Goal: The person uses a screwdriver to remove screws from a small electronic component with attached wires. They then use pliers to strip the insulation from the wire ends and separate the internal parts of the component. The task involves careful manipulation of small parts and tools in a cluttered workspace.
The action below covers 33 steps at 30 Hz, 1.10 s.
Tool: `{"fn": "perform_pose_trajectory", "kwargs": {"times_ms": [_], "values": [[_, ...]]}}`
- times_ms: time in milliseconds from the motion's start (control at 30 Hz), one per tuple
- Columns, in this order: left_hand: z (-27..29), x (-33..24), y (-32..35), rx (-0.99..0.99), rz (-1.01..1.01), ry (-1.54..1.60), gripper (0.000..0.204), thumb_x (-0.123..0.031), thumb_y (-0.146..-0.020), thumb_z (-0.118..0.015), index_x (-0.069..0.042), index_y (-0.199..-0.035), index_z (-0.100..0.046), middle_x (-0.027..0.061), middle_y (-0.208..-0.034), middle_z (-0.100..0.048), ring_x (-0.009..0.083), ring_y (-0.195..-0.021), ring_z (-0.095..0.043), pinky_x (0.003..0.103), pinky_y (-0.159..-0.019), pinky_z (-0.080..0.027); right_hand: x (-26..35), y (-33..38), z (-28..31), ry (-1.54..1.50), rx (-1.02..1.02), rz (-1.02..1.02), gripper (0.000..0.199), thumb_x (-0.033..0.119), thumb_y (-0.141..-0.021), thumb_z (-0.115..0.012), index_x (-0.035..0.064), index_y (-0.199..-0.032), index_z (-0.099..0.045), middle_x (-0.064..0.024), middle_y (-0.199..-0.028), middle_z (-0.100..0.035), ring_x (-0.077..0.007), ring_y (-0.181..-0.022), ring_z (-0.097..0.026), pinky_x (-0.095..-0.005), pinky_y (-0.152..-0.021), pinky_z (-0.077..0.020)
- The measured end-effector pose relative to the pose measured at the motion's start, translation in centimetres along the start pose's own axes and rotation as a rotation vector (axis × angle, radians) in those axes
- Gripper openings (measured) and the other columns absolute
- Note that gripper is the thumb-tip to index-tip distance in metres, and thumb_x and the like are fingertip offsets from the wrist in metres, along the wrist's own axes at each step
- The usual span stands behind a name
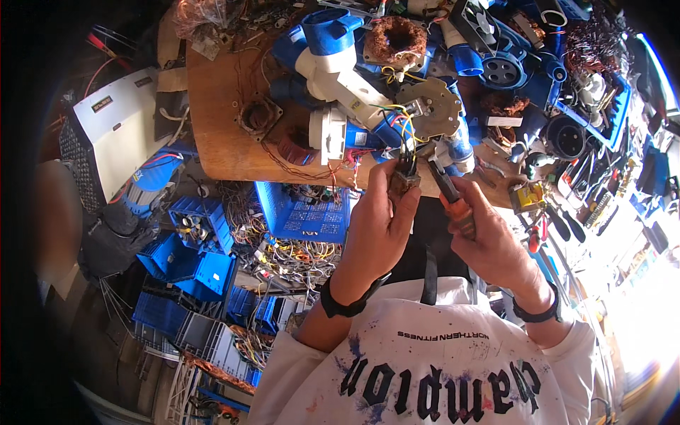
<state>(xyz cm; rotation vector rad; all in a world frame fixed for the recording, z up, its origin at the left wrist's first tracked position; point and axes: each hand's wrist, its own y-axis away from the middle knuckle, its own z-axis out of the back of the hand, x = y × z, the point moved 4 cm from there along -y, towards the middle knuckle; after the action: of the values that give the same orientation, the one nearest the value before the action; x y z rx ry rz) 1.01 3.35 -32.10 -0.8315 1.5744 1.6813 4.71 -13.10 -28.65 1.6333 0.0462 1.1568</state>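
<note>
My left hand point(379, 230) is closed around a small brownish block-shaped part point(404, 183), pinched between thumb and fingers. Black, yellow and green wires point(405, 138) run up from this part toward a white and blue plastic housing point(347, 88). In my right hand point(489, 237) is a pair of pliers point(459, 211) with orange and grey handles. Its dark jaws point up and left, close beside the part but apart from it. Just beyond both hands lies a round tan metal plate point(433, 110).
The wooden table point(219, 134) carries copper-wound coils point(398, 39), blue plastic parts and loose wires. Hand tools point(559, 221) lie along its right edge. Below the table to the left stand a blue crate point(301, 216), more bins and heaps of cable. A white panel point(117, 117) leans at far left.
</note>
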Motion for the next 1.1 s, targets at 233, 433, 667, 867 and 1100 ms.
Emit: {"fn": "perform_pose_trajectory", "kwargs": {"times_ms": [233,433,667,867,1100], "values": [[0.0,0.0,0.0,-0.052,-0.1,-0.014,0.033,-0.018,-0.097,-0.052,0.003,-0.121,-0.042,0.0135,-0.091,-0.062,0.0186,-0.077,-0.061,0.03,-0.066,-0.048,0.9,-0.2,-0.2,0.16,-0.128,0.054,0.056,0.0,-0.081,-0.059,0.0069,-0.132,-0.037,-0.0174,-0.092,-0.061,-0.0322,-0.084,-0.063,-0.0388,-0.073,-0.0497],[-0.6,0.7,-0.1,-0.006,-0.025,0.148,0.03,-0.016,-0.097,-0.052,0.002,-0.119,-0.043,0.0067,-0.086,-0.058,0.0113,-0.071,-0.054,0.026,-0.063,-0.044,-1.4,-0.8,-0.9,0.174,-0.22,0.087,0.05,-0.002,-0.08,-0.059,0.0047,-0.126,-0.041,-0.0233,-0.093,-0.062,-0.0443,-0.091,-0.061,-0.0438,-0.075,-0.05],[-0.2,0.7,-0.4,0.31,0.363,0.874,0.028,-0.026,-0.1,-0.043,-0.003,-0.115,-0.047,0.0018,-0.081,-0.053,0.0056,-0.063,-0.042,0.021,-0.055,-0.034,-1.6,-1.4,-0.8,0.232,-0.29,0.195,0.047,-0.003,-0.08,-0.058,0.0029,-0.125,-0.042,-0.0229,-0.093,-0.062,-0.0422,-0.088,-0.062,-0.0421,-0.072,-0.0503],[-0.3,0.6,-0.1,-0.099,-0.035,0.098,0.032,-0.01,-0.091,-0.058,0.002,-0.118,-0.045,0.012,-0.094,-0.056,0.0223,-0.08,-0.057,0.033,-0.07,-0.046,-1.5,-0.7,-1.3,0.028,-0.177,0.079,0.045,0.0,-0.084,-0.061,0.0029,-0.125,-0.042,-0.0102,-0.087,-0.06,-0.0142,-0.076,-0.06,-0.0279,-0.067,-0.0487],[0.1,-0.3,0.0,-0.308,-0.32,-0.504,0.033,-0.009,-0.089,-0.06,0.001,-0.117,-0.045,0.0145,-0.097,-0.055,0.0263,-0.084,-0.058,0.035,-0.07,-0.045,-2.5,-0.4,-1.4,-0.354,-0.042,0.055,0.06,-0.002,-0.086,-0.061,0.0044,-0.139,-0.034,-0.0022,-0.098,-0.056,-0.0076,-0.083,-0.053,-0.0244,-0.075,-0.0466]]}}
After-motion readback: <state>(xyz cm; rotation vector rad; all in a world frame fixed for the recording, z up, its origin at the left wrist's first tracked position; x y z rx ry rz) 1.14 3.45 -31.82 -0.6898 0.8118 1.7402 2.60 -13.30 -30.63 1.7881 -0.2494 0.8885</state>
